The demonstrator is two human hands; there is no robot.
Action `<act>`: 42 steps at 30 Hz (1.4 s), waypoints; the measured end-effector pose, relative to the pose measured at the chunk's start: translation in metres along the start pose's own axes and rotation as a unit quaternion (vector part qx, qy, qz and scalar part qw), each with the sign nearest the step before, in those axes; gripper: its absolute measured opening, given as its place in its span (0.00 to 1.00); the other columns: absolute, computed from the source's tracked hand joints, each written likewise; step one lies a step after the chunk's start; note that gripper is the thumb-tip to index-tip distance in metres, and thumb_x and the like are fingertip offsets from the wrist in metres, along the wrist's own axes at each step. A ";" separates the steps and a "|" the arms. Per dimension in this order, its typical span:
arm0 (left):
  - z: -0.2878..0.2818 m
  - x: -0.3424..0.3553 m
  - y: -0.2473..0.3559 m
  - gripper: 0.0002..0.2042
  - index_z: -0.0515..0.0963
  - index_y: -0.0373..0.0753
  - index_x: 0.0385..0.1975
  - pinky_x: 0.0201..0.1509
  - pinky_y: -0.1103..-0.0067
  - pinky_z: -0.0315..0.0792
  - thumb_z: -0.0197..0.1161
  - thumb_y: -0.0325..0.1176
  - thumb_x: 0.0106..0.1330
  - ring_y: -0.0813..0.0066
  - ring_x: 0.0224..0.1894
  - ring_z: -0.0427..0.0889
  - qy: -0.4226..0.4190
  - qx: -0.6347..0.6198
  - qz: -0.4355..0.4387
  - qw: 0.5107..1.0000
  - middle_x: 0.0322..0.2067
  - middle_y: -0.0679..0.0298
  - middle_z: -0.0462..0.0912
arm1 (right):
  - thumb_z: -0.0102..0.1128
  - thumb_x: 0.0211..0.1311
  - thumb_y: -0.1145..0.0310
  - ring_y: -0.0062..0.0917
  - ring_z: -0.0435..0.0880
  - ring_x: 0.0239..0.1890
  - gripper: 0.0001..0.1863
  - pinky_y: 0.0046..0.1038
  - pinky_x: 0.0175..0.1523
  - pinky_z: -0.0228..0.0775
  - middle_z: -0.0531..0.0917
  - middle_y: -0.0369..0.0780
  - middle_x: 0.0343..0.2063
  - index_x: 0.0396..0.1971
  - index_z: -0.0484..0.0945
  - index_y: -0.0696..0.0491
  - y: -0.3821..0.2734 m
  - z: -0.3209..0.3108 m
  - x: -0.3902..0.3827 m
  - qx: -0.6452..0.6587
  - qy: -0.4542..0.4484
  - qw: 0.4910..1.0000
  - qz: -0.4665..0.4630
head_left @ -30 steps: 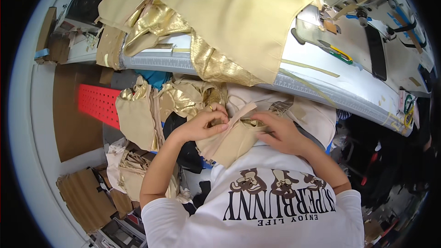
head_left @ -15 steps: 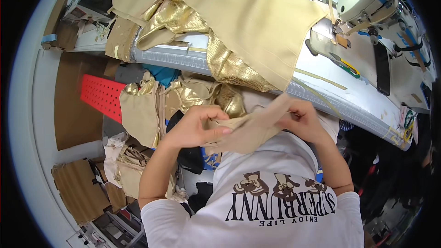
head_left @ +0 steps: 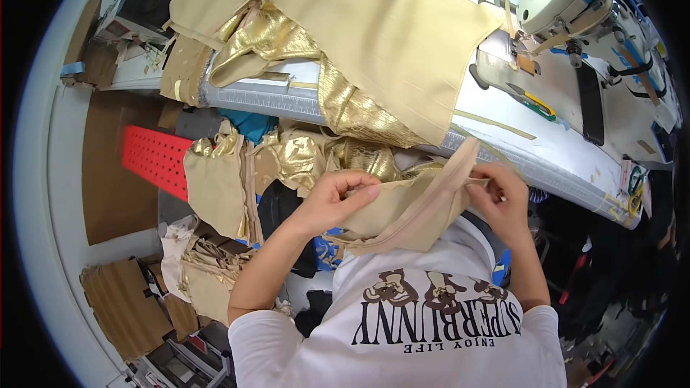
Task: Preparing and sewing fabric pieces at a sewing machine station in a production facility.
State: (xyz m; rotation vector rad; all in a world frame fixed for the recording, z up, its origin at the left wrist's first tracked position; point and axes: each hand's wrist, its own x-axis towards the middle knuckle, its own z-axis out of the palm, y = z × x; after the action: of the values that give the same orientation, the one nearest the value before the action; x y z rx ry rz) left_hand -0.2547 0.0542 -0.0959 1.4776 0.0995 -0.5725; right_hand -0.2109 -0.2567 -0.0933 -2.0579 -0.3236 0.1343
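Both my hands hold a beige fabric garment piece [head_left: 410, 215] stretched between them, just above my lap. My left hand [head_left: 338, 197] pinches its upper left edge between thumb and fingers. At the other end, my right hand [head_left: 499, 190] is closed on the right edge. A raised seam or band slants up across the cloth toward my right hand. Shiny gold fabric [head_left: 363, 154] lies just beyond, partly hidden by the piece. A large beige panel [head_left: 381, 50] with gold cloth beneath it drapes over the table's front edge.
A white sewing machine [head_left: 564, 0] stands at the far right of the worktable, with yellow-green snips [head_left: 533, 103] near it. Beige and gold pieces [head_left: 215, 187] hang over a red perforated board [head_left: 152, 162] at left. Cardboard boxes [head_left: 126, 305] sit at lower left.
The beige piece has been spread wider and flatter between my hands. My left hand has shifted slightly right, my right hand further right and a little down.
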 end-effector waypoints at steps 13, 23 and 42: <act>0.004 -0.001 0.004 0.12 0.81 0.33 0.37 0.34 0.85 0.67 0.64 0.37 0.67 0.88 0.30 0.73 0.011 0.125 0.077 0.989 0.29 0.69 0.81 | 0.58 0.58 0.77 0.38 0.81 0.34 0.21 0.35 0.35 0.73 0.76 0.44 0.39 0.54 0.74 0.51 -0.032 0.028 0.010 -0.123 0.022 0.986 -0.114; 0.014 0.025 0.021 0.13 0.81 0.32 0.37 0.32 0.77 0.73 0.65 0.38 0.64 0.68 0.29 0.81 -0.017 0.278 0.091 0.956 0.28 0.57 0.80 | 0.62 0.56 0.74 0.37 0.81 0.31 0.10 0.32 0.35 0.74 0.82 0.41 0.36 0.39 0.79 0.53 0.006 0.021 0.005 -0.053 -0.081 0.991 -0.096; 0.087 0.011 -0.018 0.10 0.79 0.35 0.36 0.27 0.81 0.66 0.67 0.30 0.56 0.76 0.28 0.76 -0.014 0.401 0.436 0.805 0.33 0.64 0.77 | 0.62 0.61 0.81 0.05 0.74 0.29 0.18 0.10 0.31 0.62 0.85 0.35 0.36 0.51 0.73 0.59 0.019 0.008 -0.028 0.250 -0.147 0.946 0.144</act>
State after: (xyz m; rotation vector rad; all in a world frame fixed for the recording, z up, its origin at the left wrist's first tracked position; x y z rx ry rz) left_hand -0.2768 -0.0315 -0.1066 2.0930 -0.9214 0.1802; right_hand -0.2368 -0.2666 -0.1151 -1.5631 -0.1446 0.6423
